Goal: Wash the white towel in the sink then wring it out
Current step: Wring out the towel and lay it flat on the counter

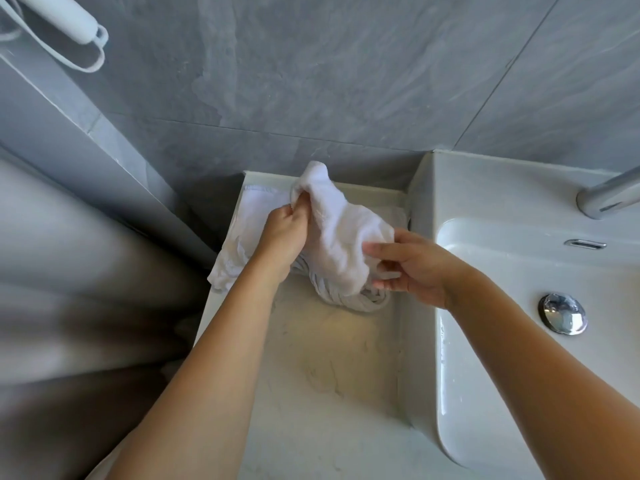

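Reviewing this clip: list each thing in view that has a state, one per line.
Towel: lifted over the counter, bunched, not in the sink.
Left hand: grips the towel's upper part.
Right hand: pinches the towel's lower edge.
Grey cloth: twisted, lying on the counter.
Sink: no standing water seen.
Faucet: no water running.

— We see soft, even daylight, with no hard shadows.
— We catch glare on the drain plug [562,313], and the wide lens bends and smears our left edge.
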Demonstrator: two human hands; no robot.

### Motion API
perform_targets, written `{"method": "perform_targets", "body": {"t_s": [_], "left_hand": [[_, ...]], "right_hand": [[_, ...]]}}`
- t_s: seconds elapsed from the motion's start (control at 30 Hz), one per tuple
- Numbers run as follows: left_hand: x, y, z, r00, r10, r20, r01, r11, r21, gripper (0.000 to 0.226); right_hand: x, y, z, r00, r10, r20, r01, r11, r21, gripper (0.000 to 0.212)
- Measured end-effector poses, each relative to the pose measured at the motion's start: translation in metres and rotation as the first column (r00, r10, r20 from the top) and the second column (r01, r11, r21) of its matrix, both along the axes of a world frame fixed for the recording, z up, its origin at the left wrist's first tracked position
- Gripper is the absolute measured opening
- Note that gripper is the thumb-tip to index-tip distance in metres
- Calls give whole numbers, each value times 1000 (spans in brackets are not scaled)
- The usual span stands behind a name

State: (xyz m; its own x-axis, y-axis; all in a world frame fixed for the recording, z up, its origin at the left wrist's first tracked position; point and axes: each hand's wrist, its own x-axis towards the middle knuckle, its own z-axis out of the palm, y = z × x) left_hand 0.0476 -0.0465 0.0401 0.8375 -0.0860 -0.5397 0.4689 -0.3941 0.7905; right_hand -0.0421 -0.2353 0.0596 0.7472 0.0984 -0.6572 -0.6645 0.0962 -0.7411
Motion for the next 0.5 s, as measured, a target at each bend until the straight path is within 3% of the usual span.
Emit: {"method": "perform_targets", "body": {"t_s": [0.13,0.2,0.3,0.37,0.4,0.43,0.5], "left_hand": [[-3,1,-2,994,59,-88,-71,988,-138,66],[-4,-2,-5,991,123,-49,-128,985,-114,54],[-4,1,-12,960,170,222,-193,978,84,42],[0,9,-15,903,57,425,-219,913,345,37],[2,13,-16,892,19,451,-232,876,423,31],[6,17,-16,908,45,416,-229,885,406,23],[12,19,-14,968,160,195,-191,970,152,17]], "right_hand": [[2,6,5,952,-163,260,201,971,-128,25],[6,7,10,910,-241,337,310,936,-168,23],[13,6,15,883,-335,330,429,861,-273,14],[17,-6,18,898,-385,212,433,854,-287,16],[18,-13,21,906,-404,122,421,891,-171,17],[18,-18,23,900,-433,58,432,901,29,16],[20,-23,23,809,-588,-22,552,745,374,17]]}}
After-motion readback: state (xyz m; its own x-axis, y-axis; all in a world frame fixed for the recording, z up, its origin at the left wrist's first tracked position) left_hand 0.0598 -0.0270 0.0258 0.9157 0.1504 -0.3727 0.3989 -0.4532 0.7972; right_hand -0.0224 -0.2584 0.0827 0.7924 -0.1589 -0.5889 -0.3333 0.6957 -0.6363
